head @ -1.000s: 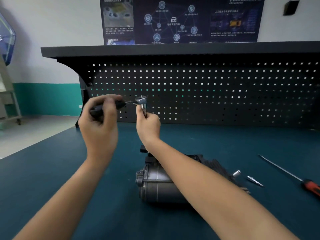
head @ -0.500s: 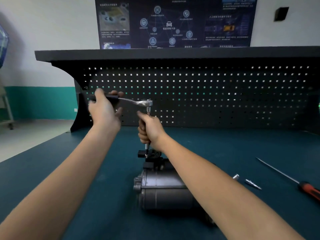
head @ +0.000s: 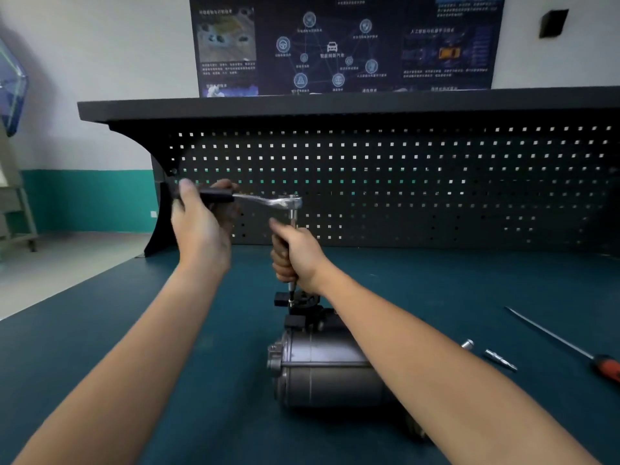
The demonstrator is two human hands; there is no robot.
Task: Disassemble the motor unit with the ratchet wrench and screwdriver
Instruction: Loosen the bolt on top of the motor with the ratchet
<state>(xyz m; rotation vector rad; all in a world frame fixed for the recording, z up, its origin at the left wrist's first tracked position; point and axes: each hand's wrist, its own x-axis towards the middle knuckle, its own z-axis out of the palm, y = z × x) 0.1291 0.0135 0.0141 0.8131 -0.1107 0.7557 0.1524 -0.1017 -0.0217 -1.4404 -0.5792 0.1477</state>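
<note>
Low in the centre of the frame, the motor unit (head: 322, 374) is lying on its side on the teal counter (head: 469, 290), partly crossed by the person's right forearm. To its right, two small metal bits (head: 500, 359) are resting near each other, and further right, well apart from the motor, the screwdriver (head: 570, 347) is lying untouched with its red handle at the frame's edge. Just above the motor, the right hand (head: 298, 260) is clenching the upright extension shaft (head: 293, 216), whose tip is sitting in the black fitting at the motor's far end. Left of centre, the left hand (head: 201, 226) is gripping the black handle of the ratchet wrench (head: 265, 200), which is reaching level to the right, its head sitting on top of the shaft. The step in hand appears to be loosening a fastener on that fitting. The next move is probably calling for a sideways sweep of the handle while the right hand is keeping the shaft vertical and seated. Behind the hands, a black pegboard (head: 402, 182) under a shelf is backing the counter. Above it, a dark poster (head: 339, 45) is hanging on a pale wall, and a teal wall band (head: 87, 199) is showing at the left.
</note>
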